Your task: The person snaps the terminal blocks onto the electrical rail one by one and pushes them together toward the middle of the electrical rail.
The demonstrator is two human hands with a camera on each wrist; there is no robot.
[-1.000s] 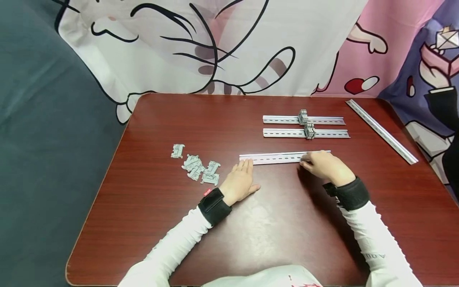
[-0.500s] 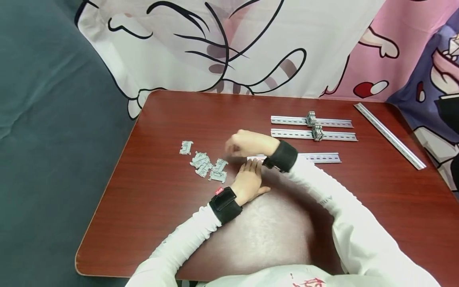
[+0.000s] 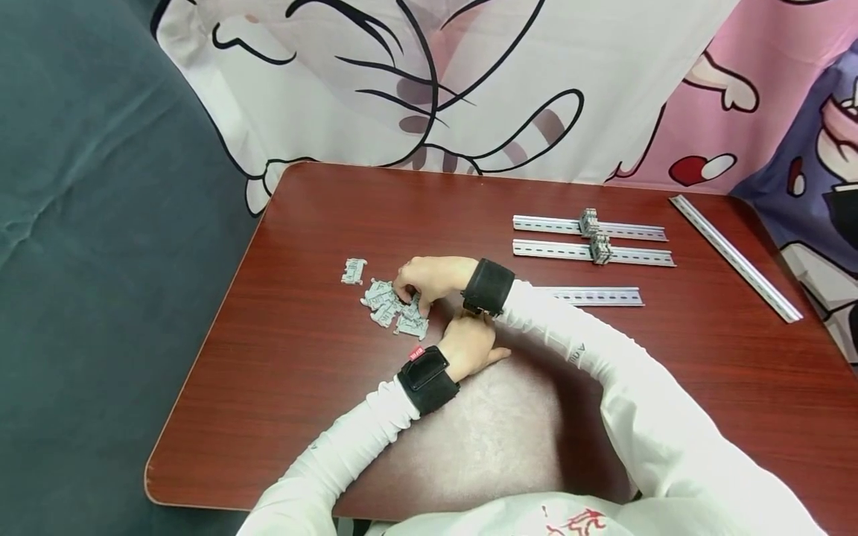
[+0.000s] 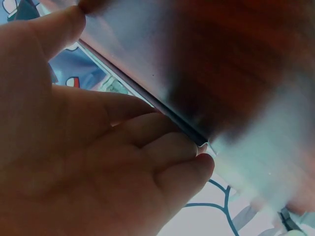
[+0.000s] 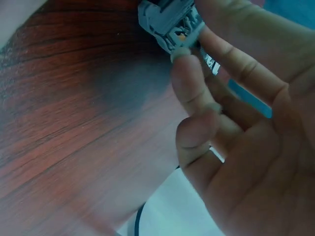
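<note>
A slotted metal DIN rail (image 3: 593, 296) lies across the table in front of the person. My left hand (image 3: 469, 345) rests on its left end with fingers extended; in the head view the right wrist and sleeve cover those fingertips and much of the rail. My right hand (image 3: 432, 280) reaches over to a small pile of grey terminal blocks (image 3: 380, 301). Its thumb and fingers are curled round a terminal block (image 5: 170, 22) on the pile's right side. A single terminal block (image 3: 353, 271) lies apart, behind the pile.
Two more DIN rails (image 3: 553, 249) lie parallel farther back, each bearing a clump of terminal blocks (image 3: 600, 249). Another rail (image 3: 737, 259) lies diagonally near the table's right edge. A printed curtain (image 3: 509, 89) hangs behind the table.
My right hand has left the rail's right part and crossed leftward over the left hand, down to the terminal block pile. The left hand stays at the rail's left end.
</note>
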